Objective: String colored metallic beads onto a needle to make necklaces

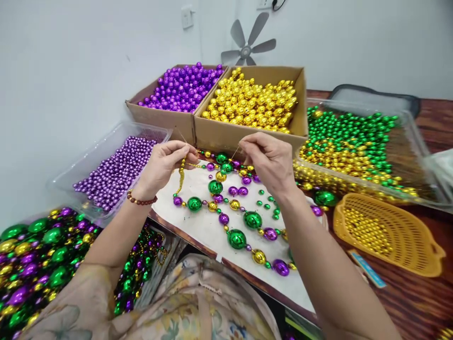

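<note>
My left hand (163,163) is raised over the white cloth (205,222), fingers pinched on a thin thread with a short run of small gold beads (181,174) hanging from it. My right hand (269,160) is closed in a pinch on the other end of the thread. Between and below them a strand of green, gold and purple beads (235,222) winds across the cloth. A brown bead bracelet (140,200) circles my left wrist.
Behind the hands stand cardboard boxes of purple balls (184,87) and gold balls (251,101). A clear tray of small purple beads (116,170) lies left, a tray of green and gold beads (354,141) right. An orange basket (385,233) sits front right, finished strands (38,255) front left.
</note>
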`<state>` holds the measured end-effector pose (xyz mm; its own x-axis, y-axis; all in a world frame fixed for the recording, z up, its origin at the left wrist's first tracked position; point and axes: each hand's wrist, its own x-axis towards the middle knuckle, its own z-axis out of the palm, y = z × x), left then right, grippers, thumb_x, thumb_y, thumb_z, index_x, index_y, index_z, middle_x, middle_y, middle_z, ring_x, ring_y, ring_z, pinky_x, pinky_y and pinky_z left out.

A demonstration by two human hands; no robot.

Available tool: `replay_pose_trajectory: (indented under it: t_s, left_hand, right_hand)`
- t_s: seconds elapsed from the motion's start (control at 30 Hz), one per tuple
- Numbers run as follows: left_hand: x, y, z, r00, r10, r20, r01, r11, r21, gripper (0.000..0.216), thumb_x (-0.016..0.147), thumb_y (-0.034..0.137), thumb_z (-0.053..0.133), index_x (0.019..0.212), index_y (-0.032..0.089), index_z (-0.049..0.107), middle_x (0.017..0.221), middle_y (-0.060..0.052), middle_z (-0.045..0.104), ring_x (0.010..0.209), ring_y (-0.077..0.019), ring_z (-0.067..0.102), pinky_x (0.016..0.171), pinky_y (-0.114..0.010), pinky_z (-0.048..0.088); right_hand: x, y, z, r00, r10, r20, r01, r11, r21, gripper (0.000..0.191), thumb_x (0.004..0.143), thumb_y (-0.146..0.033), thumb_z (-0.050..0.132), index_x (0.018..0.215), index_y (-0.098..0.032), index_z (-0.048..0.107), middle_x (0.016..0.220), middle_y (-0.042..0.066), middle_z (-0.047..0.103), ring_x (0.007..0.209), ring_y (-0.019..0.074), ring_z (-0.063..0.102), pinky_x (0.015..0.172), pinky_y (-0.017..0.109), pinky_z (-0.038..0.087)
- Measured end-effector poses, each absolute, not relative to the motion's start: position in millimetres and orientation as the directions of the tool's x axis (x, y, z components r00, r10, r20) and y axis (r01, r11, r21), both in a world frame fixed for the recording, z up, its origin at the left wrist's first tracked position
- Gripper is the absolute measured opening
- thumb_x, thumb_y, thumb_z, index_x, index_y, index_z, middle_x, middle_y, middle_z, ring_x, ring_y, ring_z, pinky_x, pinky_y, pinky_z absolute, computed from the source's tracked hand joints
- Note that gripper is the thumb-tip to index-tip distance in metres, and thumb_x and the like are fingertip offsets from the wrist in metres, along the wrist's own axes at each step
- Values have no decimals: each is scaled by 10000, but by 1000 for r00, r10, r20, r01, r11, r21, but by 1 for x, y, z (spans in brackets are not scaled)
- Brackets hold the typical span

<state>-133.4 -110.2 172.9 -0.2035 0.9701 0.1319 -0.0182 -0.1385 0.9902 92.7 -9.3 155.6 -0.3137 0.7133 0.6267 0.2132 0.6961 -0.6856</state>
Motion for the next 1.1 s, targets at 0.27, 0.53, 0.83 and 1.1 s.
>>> replay_pose_trajectory:
  t_s: [0.27, 0.53, 0.83, 1.1]
  left_hand:
    - [-58, -147, 226, -86, 966, 246, 173, -228, 958, 163, 850, 314, 725, 889, 162, 770, 817, -59, 746, 730, -146, 724, 527, -193, 523]
    - [11, -144, 232, 62, 988, 144, 197, -154, 968, 171, 892, 316, 681, 932, 164, 750, 659, -20, 681, 643, -133, 698, 566, -225, 520]
    - [7, -139, 152, 11, 998, 69, 138, -70, 988, 184, 772, 323, 802, 805, 145, 770, 873, -84, 761, 849, -168, 695, 860, -320, 545]
    - [16, -127, 126, -30, 1000, 9, 39, -8, 999, 281, 733, 391, 802, 836, 134, 755, 868, -70, 717, 619, -108, 623, 526, -236, 491]
  right_hand:
    - [155, -41, 207, -186, 662, 726, 69, 746, -663, 142, 921, -241, 633, 784, -209, 656, 760, -19, 652, 533, 89, 626, 468, 215, 474]
    - [210, -66, 222, -217, 683, 698, -76, 701, -709, 167, 867, -173, 631, 700, -175, 642, 649, -32, 635, 479, 69, 607, 421, 174, 447]
    - [208, -63, 178, -447, 729, 519, -119, 527, -842, 227, 875, -356, 609, 750, -169, 638, 718, 19, 681, 546, 75, 620, 490, 197, 487]
    - [180, -59, 170, -512, 750, 418, -123, 418, -900, 150, 857, -289, 597, 769, -170, 622, 727, 10, 681, 571, 75, 630, 493, 188, 473]
